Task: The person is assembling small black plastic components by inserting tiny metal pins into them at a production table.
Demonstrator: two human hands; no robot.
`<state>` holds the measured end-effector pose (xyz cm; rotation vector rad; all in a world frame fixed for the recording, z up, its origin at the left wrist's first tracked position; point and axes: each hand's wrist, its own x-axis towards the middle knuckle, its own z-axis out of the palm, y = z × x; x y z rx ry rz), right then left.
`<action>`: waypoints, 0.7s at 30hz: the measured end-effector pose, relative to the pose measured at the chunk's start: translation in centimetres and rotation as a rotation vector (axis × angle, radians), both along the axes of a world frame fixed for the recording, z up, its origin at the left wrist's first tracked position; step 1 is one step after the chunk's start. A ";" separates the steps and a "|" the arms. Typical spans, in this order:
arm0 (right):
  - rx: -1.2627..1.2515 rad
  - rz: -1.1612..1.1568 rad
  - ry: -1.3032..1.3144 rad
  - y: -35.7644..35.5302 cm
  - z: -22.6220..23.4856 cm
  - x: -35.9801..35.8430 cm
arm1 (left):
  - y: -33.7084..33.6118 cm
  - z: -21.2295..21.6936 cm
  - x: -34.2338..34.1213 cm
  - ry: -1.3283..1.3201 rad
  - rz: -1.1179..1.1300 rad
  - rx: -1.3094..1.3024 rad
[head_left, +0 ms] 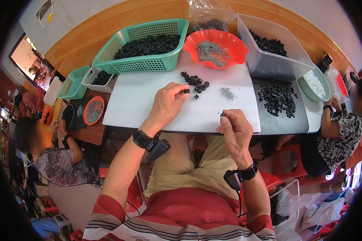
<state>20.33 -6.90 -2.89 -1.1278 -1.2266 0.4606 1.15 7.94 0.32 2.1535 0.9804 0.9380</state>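
Now, left grip: left hand [167, 105] pinches a small black cap [186, 91] betw. thumb & fingertips, low over the white tabletop [140, 100]
Right grip: right hand [235, 130] closed on a tiny dark piece [222, 114] at thumb & forefinger tips, near the tabletop's front edge; can't tell what the piece is
Caps: loose black cap cluster [195, 80] just beyond the left grip; one more cap [196, 96] just right of it
Springs: little grey wire pile [228, 93] beyond the right grip, apart from it
Far side: green basket [149, 60] of black caps past the left grip; red bowl [215, 49] w/ grey wire bits behind the cluster; clear tub [269, 60] & dark tray [275, 120] w/ black parts right of the right grip
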 end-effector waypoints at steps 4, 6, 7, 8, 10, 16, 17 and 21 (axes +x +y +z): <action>0.001 -0.001 0.007 0.0 -0.2 0.0 | -0.2 0.3 -0.1 0.000 -0.019 -0.019; -0.002 0.005 0.007 0.0 -0.2 0.1 | -0.1 0.1 -0.2 -0.028 -0.020 -0.063; -0.002 0.005 0.007 0.0 -0.2 0.1 | 0.0 -0.1 -0.2 -0.028 -0.021 -0.064; 0.001 0.007 0.013 0.1 -0.1 0.0 | 0.0 -0.2 -0.2 -0.056 -0.032 -0.081; 0.005 0.009 0.019 0.1 0.0 0.0 | 0.0 -0.2 -0.2 -0.083 -0.043 -0.098; -0.005 0.014 0.032 0.0 0.0 0.1 | -0.1 -0.1 0.1 -0.112 -0.039 -0.122; -0.009 0.016 0.033 0.0 0.1 0.1 | -0.1 -0.1 0.1 -0.098 -0.031 -0.117; -0.013 0.023 0.060 -0.1 0.2 0.0 | -0.2 -0.1 0.2 -0.077 -0.020 -0.112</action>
